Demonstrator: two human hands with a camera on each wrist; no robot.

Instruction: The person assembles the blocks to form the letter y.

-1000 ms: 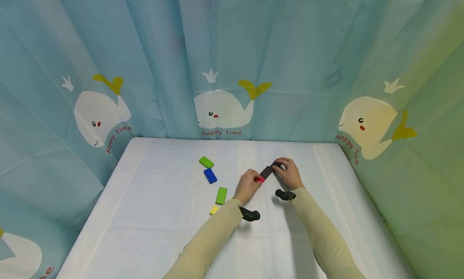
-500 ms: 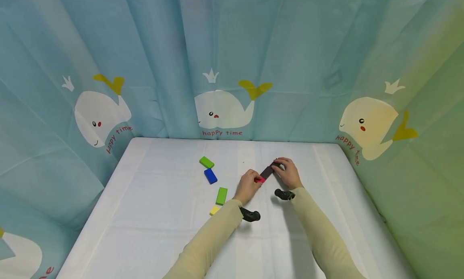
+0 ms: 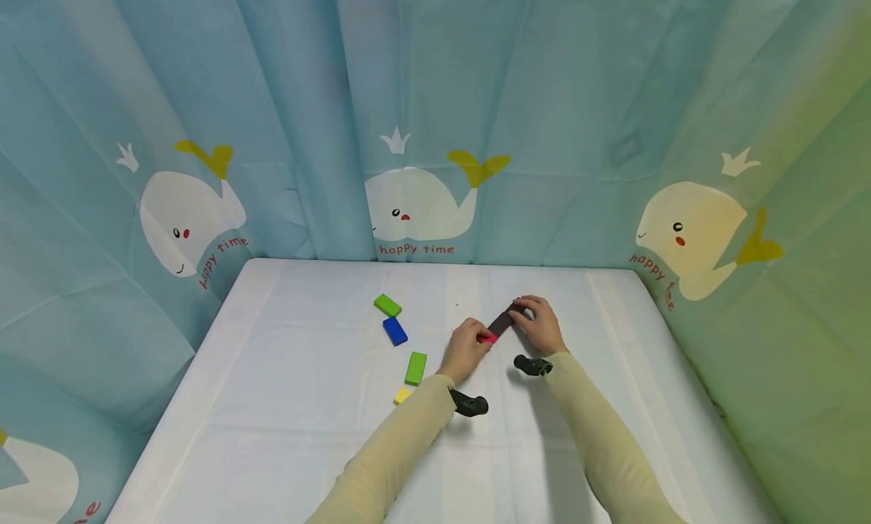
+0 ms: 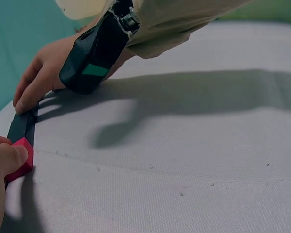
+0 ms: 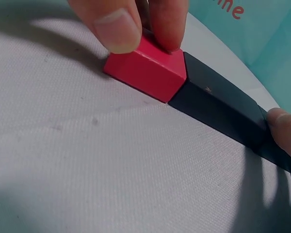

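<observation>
Both hands are down at the middle of the white table (image 3: 272, 433), working one short row of blocks; the left hand (image 3: 466, 349) pinches the red block (image 5: 148, 65) between thumb and fingertips, as the right wrist view shows, its fingers (image 5: 117, 25) curled over the top edge; the red block sits end to end with the black block (image 5: 218, 104), the two touching along one seam; the right hand (image 3: 540, 324) rests its fingertips on the far end of the black block, fingers fairly straight and pressing down, though whether another dark piece lies beyond under the hand I cannot tell. Off to the left and well apart lie a green block (image 3: 387, 305), a blue block (image 3: 395, 330), a second green block (image 3: 416, 367) and a small yellow block (image 3: 402, 395) near the left sleeve. My read is that the step is squaring up the row; to do it well, the left hand should press the red block straight along the row's line, not sideways, while the right hand braces the far end so nothing skids on the cloth; light, even pressure, faces flush, no lifting an edge; the seam looks tight, so small corrections should suffice.
</observation>
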